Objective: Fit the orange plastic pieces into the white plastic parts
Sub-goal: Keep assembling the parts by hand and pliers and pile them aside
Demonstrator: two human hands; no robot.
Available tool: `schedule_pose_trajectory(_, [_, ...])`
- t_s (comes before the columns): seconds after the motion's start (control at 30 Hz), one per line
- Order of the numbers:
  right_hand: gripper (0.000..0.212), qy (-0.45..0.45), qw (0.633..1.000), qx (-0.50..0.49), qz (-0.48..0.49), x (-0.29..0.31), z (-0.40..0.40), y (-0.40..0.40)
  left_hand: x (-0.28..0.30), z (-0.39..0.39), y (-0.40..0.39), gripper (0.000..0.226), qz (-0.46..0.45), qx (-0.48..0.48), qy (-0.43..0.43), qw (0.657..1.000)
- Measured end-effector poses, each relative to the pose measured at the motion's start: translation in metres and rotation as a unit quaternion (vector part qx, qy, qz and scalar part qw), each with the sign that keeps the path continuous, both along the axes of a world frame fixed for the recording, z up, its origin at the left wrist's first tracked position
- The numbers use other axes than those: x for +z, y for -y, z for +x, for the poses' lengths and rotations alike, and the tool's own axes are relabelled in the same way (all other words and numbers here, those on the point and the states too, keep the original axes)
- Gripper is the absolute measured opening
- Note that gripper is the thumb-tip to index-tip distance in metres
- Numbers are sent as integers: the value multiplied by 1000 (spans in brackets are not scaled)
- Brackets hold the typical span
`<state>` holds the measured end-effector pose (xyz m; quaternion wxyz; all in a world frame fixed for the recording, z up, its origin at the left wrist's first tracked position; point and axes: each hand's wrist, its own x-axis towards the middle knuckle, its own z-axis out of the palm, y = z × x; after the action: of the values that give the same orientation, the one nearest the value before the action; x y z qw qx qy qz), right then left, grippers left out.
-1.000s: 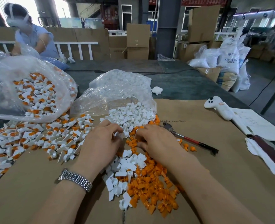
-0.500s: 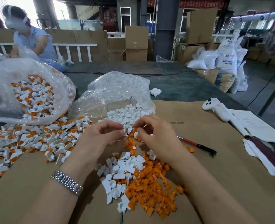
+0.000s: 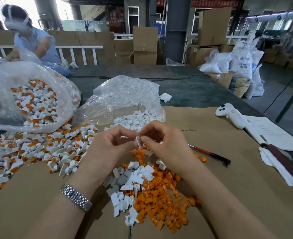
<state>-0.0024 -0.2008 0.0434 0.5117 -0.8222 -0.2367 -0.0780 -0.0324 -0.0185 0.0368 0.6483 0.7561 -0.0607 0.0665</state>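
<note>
Both hands, left hand (image 3: 107,149) and right hand (image 3: 161,144), now lifted off the pile, pinch one white part (image 3: 139,141) at centre. Bag (image 3: 30,100) at ten o'clock holds fitted pieces; bag (image 3: 123,99) at twelve holds white parts.

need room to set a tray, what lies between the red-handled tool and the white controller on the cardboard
In the head view, only bare brown cardboard with a small line of print lies between the red-handled black-tipped tool and the white plastic controller.
</note>
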Motion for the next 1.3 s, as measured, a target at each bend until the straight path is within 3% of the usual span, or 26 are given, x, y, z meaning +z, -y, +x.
schedule_pose_trajectory(0.1, [10, -32, 998, 15, 48, 4, -2, 2, 2, -2, 1, 18, 6, 16, 21, 1000])
schedule_pose_trajectory(0.23, [21, -61, 994, 73, 63, 10, -5, 8, 4, 1, -3, 26, -221, -41, -54, 973])
schedule_pose_trajectory(0.3, [23, -47, 994, 77, 55, 11, -6, 9, 3, 3, -4, 25, -259, -64, -69, 961])
schedule_pose_trajectory(0.63, [22, 42, 998, 37, 4, 3, -5, 8, 2, 4, -5, 32, -217, -55, -61, 973])
schedule_pose_trajectory(0.93, [20, 113, 992, 5, -47, 0, -4, 2, 6, 3, -3, 31, -262, -41, -111, 958])
schedule_pose_trajectory(1.3, [19, 119, 991, -2, -63, 0, -4, -1, 0, 8, 0, 11, -259, 13, -128, 957])
